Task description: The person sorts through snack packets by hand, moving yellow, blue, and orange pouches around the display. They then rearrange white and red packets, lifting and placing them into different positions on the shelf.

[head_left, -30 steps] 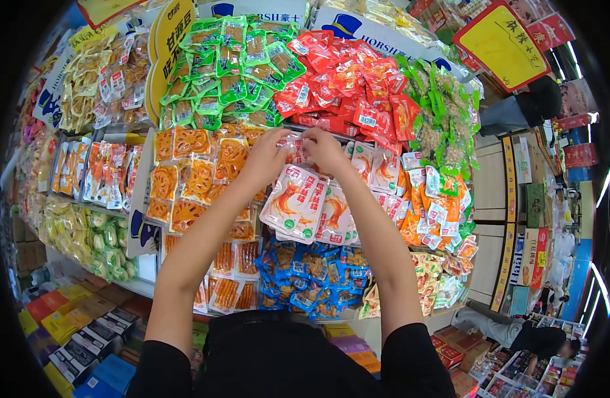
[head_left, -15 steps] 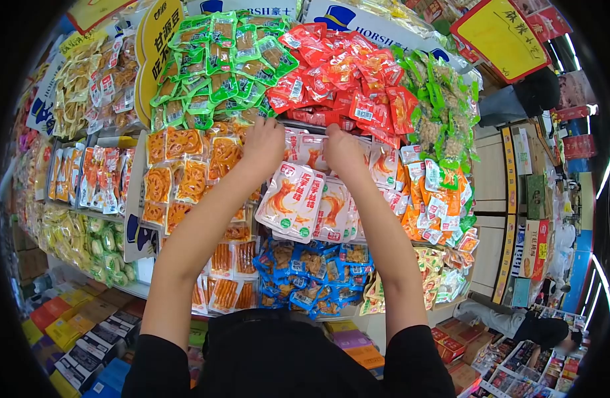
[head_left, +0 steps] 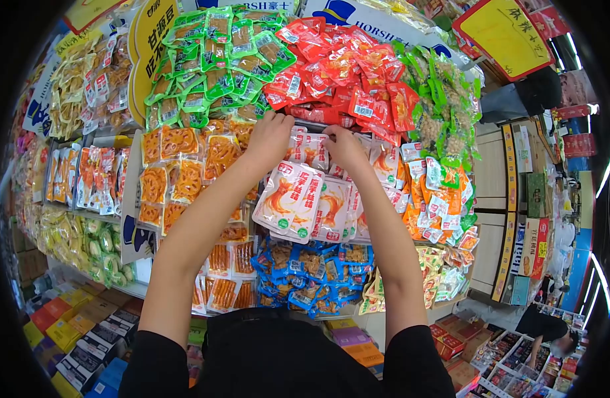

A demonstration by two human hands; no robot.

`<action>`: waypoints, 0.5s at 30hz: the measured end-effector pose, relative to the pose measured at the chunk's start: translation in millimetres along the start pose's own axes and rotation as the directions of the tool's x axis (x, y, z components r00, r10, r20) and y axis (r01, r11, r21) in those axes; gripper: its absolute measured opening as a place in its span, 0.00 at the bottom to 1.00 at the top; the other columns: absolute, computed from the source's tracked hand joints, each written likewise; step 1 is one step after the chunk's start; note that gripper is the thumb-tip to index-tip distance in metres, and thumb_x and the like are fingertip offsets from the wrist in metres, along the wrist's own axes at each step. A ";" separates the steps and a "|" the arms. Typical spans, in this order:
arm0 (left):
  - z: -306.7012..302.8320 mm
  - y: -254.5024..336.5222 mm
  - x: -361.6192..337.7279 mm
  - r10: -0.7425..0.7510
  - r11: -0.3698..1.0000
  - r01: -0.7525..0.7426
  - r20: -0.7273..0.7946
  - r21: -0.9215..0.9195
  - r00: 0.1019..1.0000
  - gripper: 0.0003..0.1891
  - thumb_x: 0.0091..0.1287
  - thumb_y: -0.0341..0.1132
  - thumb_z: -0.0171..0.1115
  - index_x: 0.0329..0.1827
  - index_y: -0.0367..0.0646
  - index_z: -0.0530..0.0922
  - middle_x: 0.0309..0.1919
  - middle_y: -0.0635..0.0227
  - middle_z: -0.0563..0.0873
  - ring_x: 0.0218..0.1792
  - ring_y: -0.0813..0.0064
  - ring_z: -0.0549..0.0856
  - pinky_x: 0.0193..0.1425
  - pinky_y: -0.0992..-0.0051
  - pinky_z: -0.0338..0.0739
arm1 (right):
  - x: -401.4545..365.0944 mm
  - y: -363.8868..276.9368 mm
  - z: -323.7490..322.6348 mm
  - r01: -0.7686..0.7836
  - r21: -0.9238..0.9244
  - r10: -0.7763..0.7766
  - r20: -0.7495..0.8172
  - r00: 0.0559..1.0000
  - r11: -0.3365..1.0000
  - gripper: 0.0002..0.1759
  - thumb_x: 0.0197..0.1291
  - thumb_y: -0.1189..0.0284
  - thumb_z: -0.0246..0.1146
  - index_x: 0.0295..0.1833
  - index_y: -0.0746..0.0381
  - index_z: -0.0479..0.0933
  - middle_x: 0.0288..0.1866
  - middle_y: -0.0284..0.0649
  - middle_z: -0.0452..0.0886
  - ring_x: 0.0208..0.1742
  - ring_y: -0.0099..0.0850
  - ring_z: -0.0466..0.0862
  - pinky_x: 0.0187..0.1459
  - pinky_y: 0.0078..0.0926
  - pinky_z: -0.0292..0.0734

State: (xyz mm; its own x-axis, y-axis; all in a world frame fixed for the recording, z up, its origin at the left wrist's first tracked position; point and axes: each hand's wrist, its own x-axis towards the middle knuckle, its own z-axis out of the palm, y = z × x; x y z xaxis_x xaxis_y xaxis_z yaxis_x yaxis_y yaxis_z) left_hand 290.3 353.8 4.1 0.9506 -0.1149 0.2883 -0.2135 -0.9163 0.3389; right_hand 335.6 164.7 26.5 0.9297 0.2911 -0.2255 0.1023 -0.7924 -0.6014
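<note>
My left hand is closed at the back left corner of a section of white-and-red snack packets, its fingertips partly hidden at a packet's edge. Across from it, my right hand pinches the top edge of the packets in the back row, thumb and fingers bent together. Larger white snack packets lie overlapped nearer my body, between my forearms. Right behind both hands runs a dark divider, with a heap of red snack packets beyond it.
Green-edged packets are heaped at the back left, orange packets beside my left forearm. Blue packets lie in front. Orange-and-white packets sit to the right. A yellow price sign rises at the back right; another person is farther off.
My right hand's fingers have shifted slightly and show more clearly at the packet's top edge. The view has moved a little; the packets lie nearly as before.
</note>
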 end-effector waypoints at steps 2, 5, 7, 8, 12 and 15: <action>-0.2 1.5 0.5 -0.016 1.000 0.015 0.029 0.021 0.999 0.06 0.60 0.28 0.58 0.39 0.40 0.78 0.40 0.63 0.81 0.49 0.59 0.76 0.55 0.63 0.72 | -3.8 -5.0 -4.7 -0.004 -0.067 0.003 -0.014 1.000 0.998 0.14 0.55 0.67 0.61 0.46 0.60 0.80 0.43 0.52 0.83 0.47 0.49 0.82 0.49 0.43 0.75; 1.2 -1.6 1.6 -0.031 0.999 0.027 0.092 0.044 0.995 0.09 0.54 0.27 0.59 0.39 0.41 0.80 0.40 0.62 0.81 0.49 0.61 0.77 0.51 0.63 0.73 | -4.4 -3.9 -8.0 -0.007 -0.116 0.009 0.021 1.000 0.993 0.13 0.56 0.67 0.61 0.46 0.58 0.80 0.44 0.51 0.83 0.47 0.49 0.82 0.49 0.43 0.75; 1.9 -5.4 3.1 0.012 1.000 -0.011 0.117 -0.005 0.993 0.11 0.54 0.28 0.60 0.41 0.45 0.82 0.41 0.64 0.82 0.48 0.61 0.78 0.52 0.62 0.73 | -1.5 5.1 -3.7 0.050 -0.210 -0.059 -0.036 0.998 0.976 0.13 0.57 0.67 0.59 0.45 0.60 0.80 0.43 0.52 0.83 0.47 0.48 0.82 0.48 0.43 0.75; 2.1 -7.2 3.5 0.012 1.000 -0.012 0.116 -0.006 0.993 0.11 0.54 0.28 0.60 0.41 0.45 0.82 0.41 0.64 0.82 0.48 0.61 0.78 0.52 0.62 0.73 | -3.9 4.9 -7.6 0.050 -0.210 -0.059 -0.037 0.998 0.976 0.13 0.57 0.67 0.59 0.45 0.60 0.80 0.43 0.52 0.83 0.47 0.48 0.82 0.48 0.43 0.75; 0.2 -9.7 1.7 0.045 0.993 -0.028 0.147 -0.114 0.988 0.11 0.56 0.28 0.59 0.42 0.46 0.83 0.42 0.65 0.84 0.46 0.60 0.78 0.52 0.62 0.72 | -27.5 13.6 -32.9 0.108 -0.101 -0.125 -0.181 0.975 0.989 0.13 0.60 0.68 0.56 0.46 0.60 0.79 0.42 0.52 0.82 0.45 0.49 0.82 0.47 0.44 0.75; -1.7 -10.4 1.8 0.026 0.982 0.006 0.168 -0.190 0.985 0.12 0.58 0.29 0.59 0.44 0.44 0.82 0.45 0.63 0.83 0.47 0.58 0.78 0.54 0.62 0.72 | -53.8 22.6 -44.5 0.120 -0.128 -0.148 -0.231 0.962 0.984 0.12 0.61 0.70 0.55 0.47 0.61 0.79 0.43 0.49 0.82 0.46 0.48 0.81 0.47 0.42 0.74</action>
State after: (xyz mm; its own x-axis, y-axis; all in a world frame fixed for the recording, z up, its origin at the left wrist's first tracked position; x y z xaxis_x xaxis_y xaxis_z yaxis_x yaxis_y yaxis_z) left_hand 293.8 363.7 2.6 0.9690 -0.2015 0.1427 -0.2464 -0.8275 0.5045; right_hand 303.6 107.3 59.2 0.9607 0.2733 0.0487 0.2579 -0.8134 -0.5214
